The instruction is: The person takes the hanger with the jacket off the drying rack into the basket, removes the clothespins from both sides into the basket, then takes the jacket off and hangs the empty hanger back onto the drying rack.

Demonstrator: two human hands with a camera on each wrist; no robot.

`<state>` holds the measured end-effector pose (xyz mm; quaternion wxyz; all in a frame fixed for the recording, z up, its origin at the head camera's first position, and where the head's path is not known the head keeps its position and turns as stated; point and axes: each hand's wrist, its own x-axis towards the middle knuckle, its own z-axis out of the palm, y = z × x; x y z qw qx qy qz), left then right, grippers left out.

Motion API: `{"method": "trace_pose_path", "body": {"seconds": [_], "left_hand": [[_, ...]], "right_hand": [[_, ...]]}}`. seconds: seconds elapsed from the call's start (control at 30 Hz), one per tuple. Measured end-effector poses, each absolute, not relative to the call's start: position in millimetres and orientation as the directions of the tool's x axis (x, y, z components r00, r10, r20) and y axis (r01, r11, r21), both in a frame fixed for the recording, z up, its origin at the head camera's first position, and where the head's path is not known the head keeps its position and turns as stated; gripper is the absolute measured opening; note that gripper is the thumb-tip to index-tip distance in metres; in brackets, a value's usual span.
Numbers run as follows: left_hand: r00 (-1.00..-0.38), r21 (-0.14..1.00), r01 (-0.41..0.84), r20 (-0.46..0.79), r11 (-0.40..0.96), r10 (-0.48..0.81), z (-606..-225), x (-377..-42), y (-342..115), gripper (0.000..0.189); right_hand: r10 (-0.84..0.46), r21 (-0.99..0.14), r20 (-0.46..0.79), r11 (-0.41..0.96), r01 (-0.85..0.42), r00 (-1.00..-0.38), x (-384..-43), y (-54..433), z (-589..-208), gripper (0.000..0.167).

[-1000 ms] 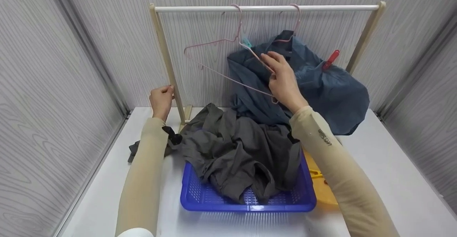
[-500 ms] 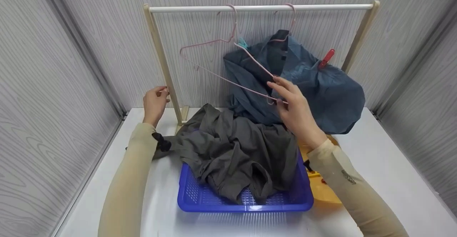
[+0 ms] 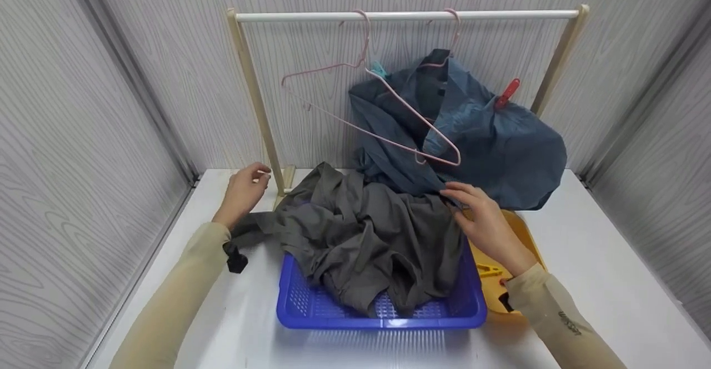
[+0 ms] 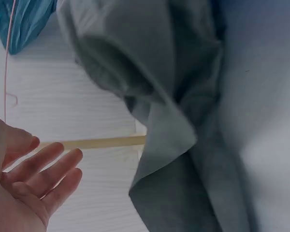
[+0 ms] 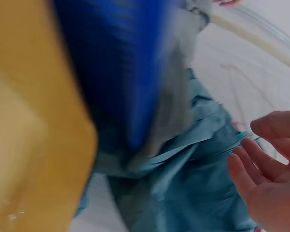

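Bright, even light fills the head view, with a small patch of glare on the front rim of the basket (image 3: 383,323), a soft sheen and streaky reflection on the counter (image 3: 605,269) before it. The left wrist view is dimmer and hazy, the grey cloth (image 4: 135,29) soft in focus. In the right wrist view the basket and yellow tray (image 5: 34,96) blur heavily, the right hand (image 5: 270,174) somewhat crisper.

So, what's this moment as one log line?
left hand: empty; right hand: empty; bare pink hanger: on white rail; grey garment: heaped in blue basket, spilling over
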<state>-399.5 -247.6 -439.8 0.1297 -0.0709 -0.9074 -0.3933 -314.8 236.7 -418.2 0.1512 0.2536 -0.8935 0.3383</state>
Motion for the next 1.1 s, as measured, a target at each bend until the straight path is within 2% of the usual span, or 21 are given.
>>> {"method": "trace_pose_path", "body": {"seconds": [0.13,0.3,0.4,0.53,0.67,0.8,1.1], "left_hand": [[-0.96,0.679,0.272,0.242,0.682,0.143,-452.6,-378.1,-242.1,0.032],[-0.964,0.694,0.247,0.109,0.676,0.241,-474.8,-351.0,-231.2,0.067],[-0.972,0.719,0.183,0.031,0.671,0.232,-484.7,-339.7,-222.7,0.087],[-0.985,0.759,0.08,-0.04,0.646,0.168,-488.6,-332.2,-212.9,0.099],[-0.986,0.766,0.036,-0.078,0.641,0.148,-490.0,-330.1,-202.3,0.101],[-0.983,0.766,0.04,-0.085,0.641,0.163,-495.3,-330.2,-189.1,0.094],[-0.99,0.751,0.102,0.011,0.653,0.142,-497.1,-329.4,-177.5,0.076]], "right_hand": [[-0.348,-0.566,0.345,0.663,-0.489,-0.872,-313.6,247.1,-435.3,0.041],[-0.352,-0.592,0.235,0.687,-0.42,-0.906,-312.7,254.3,-450.7,0.049],[-0.346,-0.613,0.194,0.688,-0.389,-0.918,-313.2,254.8,-453.4,0.055],[-0.344,-0.617,0.136,0.704,-0.351,-0.929,-316.9,254.0,-453.9,0.061],[-0.347,-0.596,0.083,0.734,-0.325,-0.934,-321.4,255.0,-455.6,0.067],[-0.348,-0.555,0.067,0.766,-0.325,-0.935,-317.8,253.3,-452.2,0.07],[-0.33,-0.571,0.061,0.763,-0.304,-0.942,-303.9,244.1,-449.7,0.07]]}}
